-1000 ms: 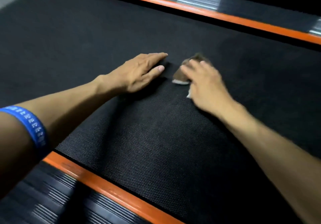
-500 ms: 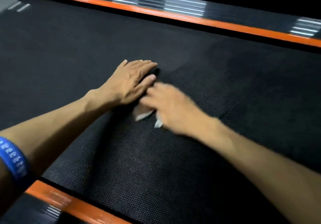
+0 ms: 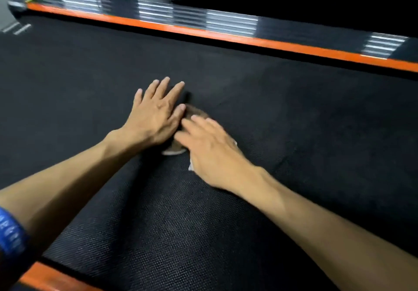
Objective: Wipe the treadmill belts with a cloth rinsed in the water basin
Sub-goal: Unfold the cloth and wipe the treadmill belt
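Left hand (image 3: 156,119) flat on black treadmill belt (image 3: 294,132), right hand (image 3: 210,153) flat atop brown cloth (image 3: 194,112).

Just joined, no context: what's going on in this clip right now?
A person is wiping a black treadmill belt by hand. The right hand presses a small cloth, brownish with white edges, flat against the belt; its fingers lie fairly straight over it. The left hand rests palm-down on the belt right beside it, fingers spread, thumb close to the cloth. A blue wristband sits on the left forearm. Orange side rails border the belt. No water basin is in view.
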The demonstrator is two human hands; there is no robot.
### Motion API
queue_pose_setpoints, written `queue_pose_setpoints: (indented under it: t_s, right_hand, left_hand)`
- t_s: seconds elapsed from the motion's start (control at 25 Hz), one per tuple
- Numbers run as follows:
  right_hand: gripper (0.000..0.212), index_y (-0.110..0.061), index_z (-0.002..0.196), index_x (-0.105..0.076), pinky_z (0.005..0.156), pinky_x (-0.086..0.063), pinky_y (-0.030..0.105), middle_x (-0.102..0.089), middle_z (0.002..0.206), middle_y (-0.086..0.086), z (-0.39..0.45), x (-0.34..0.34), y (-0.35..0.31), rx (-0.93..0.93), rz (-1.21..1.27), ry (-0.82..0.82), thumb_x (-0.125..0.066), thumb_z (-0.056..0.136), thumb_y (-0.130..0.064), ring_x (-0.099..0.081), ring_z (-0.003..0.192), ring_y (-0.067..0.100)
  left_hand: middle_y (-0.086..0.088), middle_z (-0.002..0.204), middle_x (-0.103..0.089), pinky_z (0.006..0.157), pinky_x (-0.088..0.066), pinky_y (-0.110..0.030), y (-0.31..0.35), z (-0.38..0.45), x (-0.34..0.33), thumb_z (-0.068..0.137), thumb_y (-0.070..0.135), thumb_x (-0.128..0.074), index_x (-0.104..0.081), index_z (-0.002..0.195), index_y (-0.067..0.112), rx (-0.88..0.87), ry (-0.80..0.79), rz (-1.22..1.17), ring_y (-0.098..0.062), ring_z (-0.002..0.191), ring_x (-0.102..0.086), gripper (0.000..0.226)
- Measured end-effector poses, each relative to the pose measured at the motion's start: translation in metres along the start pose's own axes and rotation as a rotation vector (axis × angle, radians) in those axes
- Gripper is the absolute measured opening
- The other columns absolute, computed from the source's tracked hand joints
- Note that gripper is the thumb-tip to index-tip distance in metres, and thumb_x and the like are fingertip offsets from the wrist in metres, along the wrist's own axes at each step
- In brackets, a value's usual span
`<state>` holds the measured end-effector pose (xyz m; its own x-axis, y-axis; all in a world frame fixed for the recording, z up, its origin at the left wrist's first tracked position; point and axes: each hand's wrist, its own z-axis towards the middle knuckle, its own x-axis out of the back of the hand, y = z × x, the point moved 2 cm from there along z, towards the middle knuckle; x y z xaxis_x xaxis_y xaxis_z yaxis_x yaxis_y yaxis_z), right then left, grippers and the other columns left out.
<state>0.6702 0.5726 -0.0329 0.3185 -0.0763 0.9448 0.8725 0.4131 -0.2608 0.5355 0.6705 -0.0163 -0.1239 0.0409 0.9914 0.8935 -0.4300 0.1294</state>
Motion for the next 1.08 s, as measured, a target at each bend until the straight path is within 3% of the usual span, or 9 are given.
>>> queue_pose_setpoints:
  t_s: [0.16, 0.28, 0.36, 0.48, 0.6, 0.68, 0.84, 0.96, 1.08]
  right_hand:
    - [0.056, -0.018, 0.139, -0.054, 0.119, -0.024, 0.044, -0.045, 0.150, 0.007, 0.005, 0.015, 0.028, 0.099, 0.074, -0.112, -0.045, 0.084, -0.008, -0.035, 0.142, 0.031]
    - [0.060, -0.013, 0.134, -0.059, 0.114, -0.033, 0.044, -0.051, 0.144, 0.012, 0.034, 0.025, 0.082, 0.044, 0.012, -0.062, -0.043, 0.077, -0.004, -0.045, 0.133, 0.036]
    - [0.059, -0.011, 0.131, -0.061, 0.111, -0.037, 0.043, -0.055, 0.141, 0.010, 0.054, 0.032, 0.135, -0.132, -0.015, 0.000, -0.043, 0.075, -0.010, -0.049, 0.128, 0.037]
    - [0.049, -0.015, 0.132, -0.056, 0.109, -0.037, 0.043, -0.051, 0.142, 0.008, 0.069, 0.053, 0.200, -0.632, -0.075, 0.065, -0.066, 0.085, -0.023, -0.042, 0.132, 0.035]
    - [0.041, -0.015, 0.131, -0.053, 0.111, -0.031, 0.044, -0.047, 0.142, 0.010, 0.081, 0.051, 0.200, -0.895, -0.162, 0.065, -0.059, 0.092, -0.024, -0.038, 0.134, 0.035]
    - [0.044, -0.017, 0.135, -0.051, 0.113, -0.029, 0.043, -0.044, 0.146, 0.006, 0.094, 0.044, 0.176, -0.799, -0.169, 0.071, -0.057, 0.092, -0.023, -0.038, 0.134, 0.033]
    - [0.058, -0.023, 0.142, -0.049, 0.113, -0.028, 0.039, -0.038, 0.155, -0.004, 0.104, 0.012, 0.101, -0.302, -0.118, -0.011, -0.064, 0.086, -0.023, -0.037, 0.137, 0.027]
    - [0.059, -0.020, 0.143, -0.050, 0.116, -0.026, 0.040, -0.040, 0.154, 0.001, 0.092, 0.004, 0.075, 0.011, 0.002, -0.136, -0.048, 0.083, -0.017, -0.035, 0.140, 0.026]
    - [0.066, -0.018, 0.138, -0.056, 0.114, -0.032, 0.038, -0.046, 0.150, 0.001, 0.082, 0.025, 0.141, -0.126, 0.036, -0.086, -0.047, 0.073, -0.025, -0.041, 0.137, 0.026]
  left_hand:
    - [-0.011, 0.161, -0.017, 0.117, -0.013, -0.053, -0.004, -0.004, -0.004, 0.101, 0.048, -0.028, -0.028, 0.151, 0.028, 0.045, -0.015, 0.010, -0.030, 0.148, -0.014, 0.055]
    - [-0.014, 0.159, -0.021, 0.117, -0.020, -0.051, -0.006, -0.009, -0.006, 0.098, 0.055, -0.026, -0.032, 0.149, 0.027, 0.037, -0.016, 0.004, -0.034, 0.145, -0.019, 0.059]
    - [-0.013, 0.158, -0.023, 0.118, -0.021, -0.049, -0.009, -0.016, -0.009, 0.094, 0.063, -0.015, -0.028, 0.151, 0.028, 0.020, -0.026, 0.024, -0.034, 0.145, -0.020, 0.069]
    - [-0.012, 0.159, -0.022, 0.119, -0.019, -0.047, -0.008, -0.018, -0.011, 0.089, 0.064, -0.005, -0.022, 0.154, 0.029, -0.002, -0.055, 0.053, -0.032, 0.147, -0.018, 0.075]
    - [-0.012, 0.161, -0.018, 0.119, -0.019, -0.047, -0.009, -0.015, -0.011, 0.091, 0.060, -0.006, -0.019, 0.154, 0.030, 0.009, -0.071, 0.069, -0.031, 0.148, -0.015, 0.072]
    - [-0.011, 0.161, -0.017, 0.119, -0.019, -0.046, -0.009, -0.015, -0.009, 0.086, 0.063, -0.003, -0.017, 0.154, 0.031, 0.005, -0.094, 0.079, -0.031, 0.148, -0.015, 0.077]
    - [-0.001, 0.163, -0.012, 0.115, -0.025, -0.044, -0.014, -0.013, 0.005, 0.094, 0.068, -0.017, -0.015, 0.154, 0.040, -0.014, -0.198, 0.099, -0.023, 0.149, -0.012, 0.067]
    - [0.010, 0.163, -0.009, 0.109, -0.033, -0.048, -0.022, -0.014, 0.015, 0.087, 0.069, -0.024, -0.018, 0.150, 0.049, -0.029, -0.250, 0.058, -0.014, 0.149, -0.011, 0.067]
    - [0.012, 0.162, -0.009, 0.110, -0.034, -0.049, -0.027, -0.016, 0.013, 0.084, 0.074, -0.023, -0.018, 0.149, 0.052, -0.039, -0.260, 0.008, -0.012, 0.149, -0.011, 0.068]
